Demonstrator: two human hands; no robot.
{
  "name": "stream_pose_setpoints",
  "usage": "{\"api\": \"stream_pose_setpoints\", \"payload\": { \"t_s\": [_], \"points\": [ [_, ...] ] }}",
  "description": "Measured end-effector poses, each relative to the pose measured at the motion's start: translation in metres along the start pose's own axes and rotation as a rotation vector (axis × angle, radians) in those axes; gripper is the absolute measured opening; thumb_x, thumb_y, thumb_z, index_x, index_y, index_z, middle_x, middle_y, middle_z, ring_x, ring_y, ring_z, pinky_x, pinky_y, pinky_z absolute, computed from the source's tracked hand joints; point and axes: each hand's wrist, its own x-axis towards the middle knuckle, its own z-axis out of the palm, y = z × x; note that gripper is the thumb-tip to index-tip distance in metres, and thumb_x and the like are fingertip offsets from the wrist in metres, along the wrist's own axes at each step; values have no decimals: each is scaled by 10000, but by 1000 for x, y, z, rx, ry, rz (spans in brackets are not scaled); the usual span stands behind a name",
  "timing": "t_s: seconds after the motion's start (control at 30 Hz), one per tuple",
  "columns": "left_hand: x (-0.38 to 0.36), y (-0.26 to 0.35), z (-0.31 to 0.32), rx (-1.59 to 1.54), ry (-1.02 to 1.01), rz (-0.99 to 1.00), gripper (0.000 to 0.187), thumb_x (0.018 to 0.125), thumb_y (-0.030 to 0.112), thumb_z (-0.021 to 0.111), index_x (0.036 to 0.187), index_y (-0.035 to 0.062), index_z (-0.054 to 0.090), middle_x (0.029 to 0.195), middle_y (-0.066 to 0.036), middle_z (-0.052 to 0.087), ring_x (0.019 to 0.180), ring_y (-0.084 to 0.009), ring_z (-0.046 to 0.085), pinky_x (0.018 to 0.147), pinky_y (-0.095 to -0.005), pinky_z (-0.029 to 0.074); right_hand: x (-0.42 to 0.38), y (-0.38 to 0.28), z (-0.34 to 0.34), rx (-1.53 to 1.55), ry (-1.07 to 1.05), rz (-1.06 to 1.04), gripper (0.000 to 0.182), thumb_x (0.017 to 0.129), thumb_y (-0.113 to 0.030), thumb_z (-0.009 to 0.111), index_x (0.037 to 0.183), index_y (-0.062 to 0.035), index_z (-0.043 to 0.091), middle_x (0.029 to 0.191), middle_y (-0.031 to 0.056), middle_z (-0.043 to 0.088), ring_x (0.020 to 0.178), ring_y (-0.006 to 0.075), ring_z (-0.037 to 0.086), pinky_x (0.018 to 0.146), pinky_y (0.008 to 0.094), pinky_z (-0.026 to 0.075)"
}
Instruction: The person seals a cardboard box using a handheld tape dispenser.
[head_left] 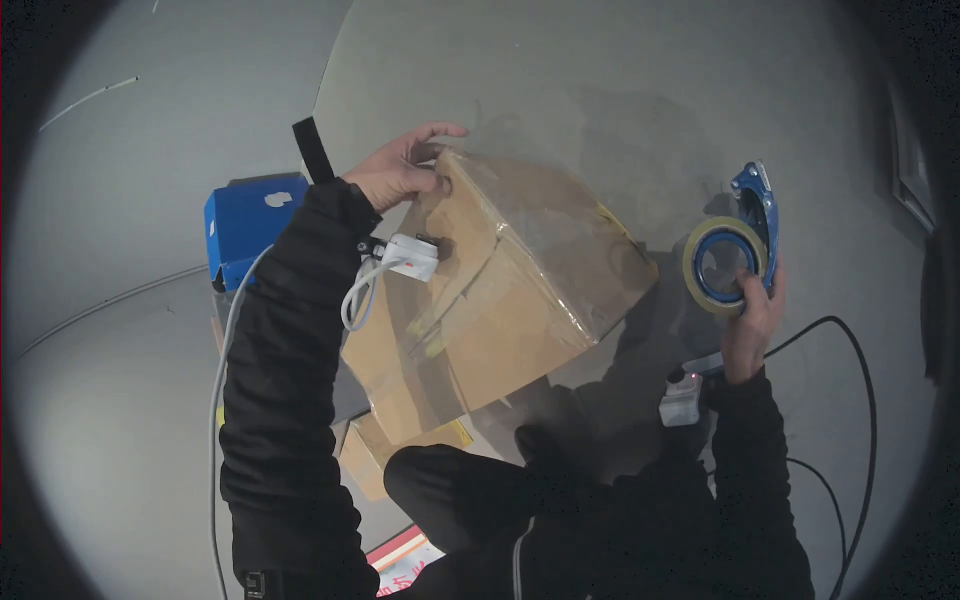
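Observation:
A brown cardboard box (510,280), sealed with clear tape, rests tilted on the grey floor in front of me. My left hand (400,168) grips its far top corner, fingers curled over the edge. My right hand (752,325) holds a blue tape dispenser (735,250) with a roll of tape, raised to the right of the box and apart from it. Small white devices are strapped at both wrists, the left one (410,256) with a white cable.
A blue box (248,225) sits on the floor at the left behind my arm. A smaller cardboard piece (365,455) lies under the big box near my knee. A black cable (850,380) loops across the floor at the right.

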Motion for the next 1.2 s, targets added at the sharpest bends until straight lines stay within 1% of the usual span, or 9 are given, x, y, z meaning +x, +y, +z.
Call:
{"api": "stream_pose_setpoints", "payload": {
  "t_s": [0.1,0.3,0.6,0.7,0.8,0.9,1.0,1.1,1.2],
  "points": [
    [-6,0,3,-91,46,-9,364,779,146,620,1133,176,540,1080,-57,527,931,-205,552,827,-323,491,-1,-1,-2,13,-5,-27,692,815,-439,617,1383,-115,392,1263,115,508,1190,269,475,1044,384,386],
    [-8,10,15,38,167,14,180,854,385,657,924,228,604,798,78,548,706,-64,504,569,-208,363,-3,-2,-3,-29,12,-40,676,814,-447,608,1371,-123,404,1252,103,517,1179,264,485,1044,390,387],
    [17,8,8,171,270,-21,134,905,249,584,800,176,624,653,33,542,522,-80,407,445,-233,310,1,6,-1,-33,41,-51,685,816,-448,601,1380,-121,390,1266,110,510,1189,271,479,1054,400,373],
    [18,22,17,398,266,-94,160,894,297,554,820,156,553,787,16,588,660,-107,464,521,-255,345,2,8,-1,-17,43,-57,680,812,-459,622,1364,-119,417,1245,100,537,1170,251,503,1053,392,378],
    [29,26,29,643,349,-61,179,794,202,483,688,69,426,660,-75,487,615,-207,405,541,-362,319,3,9,-2,-37,54,-35,681,821,-456,627,1374,-126,407,1284,103,514,1199,264,483,1068,402,365],
    [34,31,35,718,334,-204,392,848,129,408,1228,52,352,938,-204,576,829,-321,563,680,-384,437,2,4,-3,-13,17,-48,666,814,-438,644,1361,-134,416,1271,96,515,1188,261,485,1055,396,379],
    [39,9,35,758,350,-103,276,938,297,301,974,74,460,678,-132,584,728,-261,608,966,-294,248,0,4,-6,-36,7,-78,689,821,-472,611,1377,-127,395,1278,109,509,1188,266,487,1052,397,384],
    [17,-6,50,967,337,48,670,939,579,206,1309,32,320,1270,-319,280,1250,-410,244,1107,-447,185,-2,3,-4,-43,23,-68,729,799,-506,620,1384,-137,390,1283,116,507,1190,273,488,1044,401,394],
    [-8,4,71,1214,271,125,931,854,732,43,1470,51,200,1532,-193,129,1435,-329,74,1154,-485,48,2,6,-6,-56,32,-64,703,803,-469,633,1373,-131,398,1261,114,522,1169,274,497,1041,411,394]
  ]
}}
